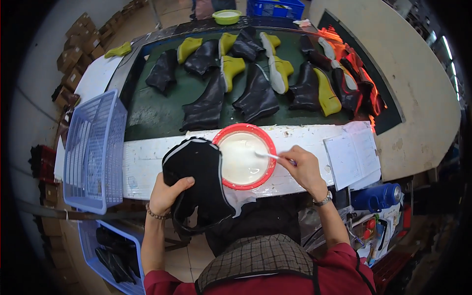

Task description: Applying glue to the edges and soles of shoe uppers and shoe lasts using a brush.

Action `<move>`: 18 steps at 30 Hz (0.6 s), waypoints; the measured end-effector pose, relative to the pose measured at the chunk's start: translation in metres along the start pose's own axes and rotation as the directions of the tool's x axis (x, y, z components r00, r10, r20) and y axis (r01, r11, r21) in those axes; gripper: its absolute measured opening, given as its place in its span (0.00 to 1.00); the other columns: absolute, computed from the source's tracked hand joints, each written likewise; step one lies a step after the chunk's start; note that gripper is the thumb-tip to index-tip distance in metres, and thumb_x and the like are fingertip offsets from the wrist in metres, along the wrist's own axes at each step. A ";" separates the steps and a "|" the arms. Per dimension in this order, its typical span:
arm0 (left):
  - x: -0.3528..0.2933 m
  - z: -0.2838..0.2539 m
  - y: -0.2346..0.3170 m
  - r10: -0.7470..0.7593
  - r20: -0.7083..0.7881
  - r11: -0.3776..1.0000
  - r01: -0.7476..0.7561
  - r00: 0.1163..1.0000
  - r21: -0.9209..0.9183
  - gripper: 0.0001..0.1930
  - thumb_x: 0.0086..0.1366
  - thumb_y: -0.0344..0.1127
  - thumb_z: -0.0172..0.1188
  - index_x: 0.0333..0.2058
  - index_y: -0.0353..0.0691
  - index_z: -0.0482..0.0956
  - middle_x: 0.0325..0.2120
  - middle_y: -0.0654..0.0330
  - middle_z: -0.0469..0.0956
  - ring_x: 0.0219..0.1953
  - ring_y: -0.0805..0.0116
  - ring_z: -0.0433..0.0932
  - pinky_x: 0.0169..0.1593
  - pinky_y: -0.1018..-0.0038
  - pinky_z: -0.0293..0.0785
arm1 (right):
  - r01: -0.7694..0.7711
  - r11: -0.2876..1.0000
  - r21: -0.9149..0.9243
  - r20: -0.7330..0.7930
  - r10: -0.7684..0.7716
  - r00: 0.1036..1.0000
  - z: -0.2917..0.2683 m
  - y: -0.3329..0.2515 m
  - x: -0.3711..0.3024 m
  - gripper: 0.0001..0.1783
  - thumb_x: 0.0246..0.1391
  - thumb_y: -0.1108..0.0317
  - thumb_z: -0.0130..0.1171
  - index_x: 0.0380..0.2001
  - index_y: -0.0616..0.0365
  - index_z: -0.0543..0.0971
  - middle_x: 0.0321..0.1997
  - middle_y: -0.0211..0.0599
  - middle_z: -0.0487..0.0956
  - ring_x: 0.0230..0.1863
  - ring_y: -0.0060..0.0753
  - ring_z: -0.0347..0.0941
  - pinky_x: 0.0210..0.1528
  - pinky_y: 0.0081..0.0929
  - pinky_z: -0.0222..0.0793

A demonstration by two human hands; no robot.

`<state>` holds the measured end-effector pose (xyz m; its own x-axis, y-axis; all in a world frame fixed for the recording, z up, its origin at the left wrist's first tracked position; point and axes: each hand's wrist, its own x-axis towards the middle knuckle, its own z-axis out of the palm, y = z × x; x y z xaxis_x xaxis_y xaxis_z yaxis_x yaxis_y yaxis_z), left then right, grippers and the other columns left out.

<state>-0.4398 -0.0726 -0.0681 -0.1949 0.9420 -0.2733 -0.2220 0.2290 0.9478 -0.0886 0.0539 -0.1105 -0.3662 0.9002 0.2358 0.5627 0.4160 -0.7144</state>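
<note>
Left hand (163, 197): fingers pinching black boot upper (194, 160) | Right hand (303, 168): fingers pinching brush (268, 156) over red bowl (246, 186), white liquid (238, 164) inside

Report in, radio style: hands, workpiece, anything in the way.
Left hand gripping black upper. Right hand holding white tool over red bowl. Black upper partly hides bowl's left edge.

Two hands (167, 195), one brush (267, 155), one red-rimmed basin (246, 186), two lavender baskets (114, 152)
</note>
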 end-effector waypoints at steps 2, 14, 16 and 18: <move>0.009 -0.002 0.004 -0.040 0.053 0.996 0.036 0.998 0.082 0.14 0.62 0.29 0.70 0.45 0.29 0.82 0.36 0.61 0.83 0.37 0.75 0.80 0.43 0.76 0.78 | 0.028 0.984 -0.176 0.047 -0.020 0.999 0.002 0.016 -0.005 0.08 0.56 0.67 0.69 0.38 0.55 0.88 0.29 0.36 0.80 0.25 0.34 0.76 0.30 0.29 0.70; 0.015 0.009 0.023 -0.176 0.367 0.958 0.073 0.913 0.277 0.18 0.60 0.32 0.72 0.47 0.30 0.81 0.36 0.60 0.84 0.38 0.75 0.80 0.44 0.76 0.78 | 0.433 0.899 0.068 -0.014 -0.433 0.901 -0.002 -0.051 0.053 0.10 0.49 0.72 0.73 0.38 0.54 0.90 0.33 0.29 0.81 0.39 0.25 0.74 0.46 0.28 0.62; 0.010 0.011 0.034 -0.109 0.275 0.977 0.052 0.955 0.205 0.17 0.61 0.31 0.72 0.47 0.30 0.81 0.35 0.61 0.84 0.37 0.75 0.80 0.43 0.77 0.78 | 0.407 0.909 0.095 -0.085 -0.400 0.913 0.004 -0.049 0.052 0.10 0.48 0.71 0.75 0.37 0.53 0.90 0.32 0.27 0.81 0.38 0.25 0.74 0.46 0.28 0.60; 0.006 0.010 0.031 -0.022 0.231 0.986 -0.017 0.973 0.163 0.16 0.62 0.30 0.71 0.47 0.31 0.81 0.35 0.61 0.84 0.36 0.76 0.80 0.42 0.77 0.78 | 0.403 0.909 0.109 -0.107 -0.392 0.914 0.008 -0.050 0.047 0.10 0.47 0.71 0.75 0.36 0.53 0.90 0.32 0.27 0.81 0.38 0.25 0.74 0.46 0.28 0.61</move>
<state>-0.4385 -0.0576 -0.0385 0.0363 0.9680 -0.2482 -0.0596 0.2500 0.9664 -0.1397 0.0745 -0.0689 -0.4756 0.6733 0.5661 0.2828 0.7264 -0.6264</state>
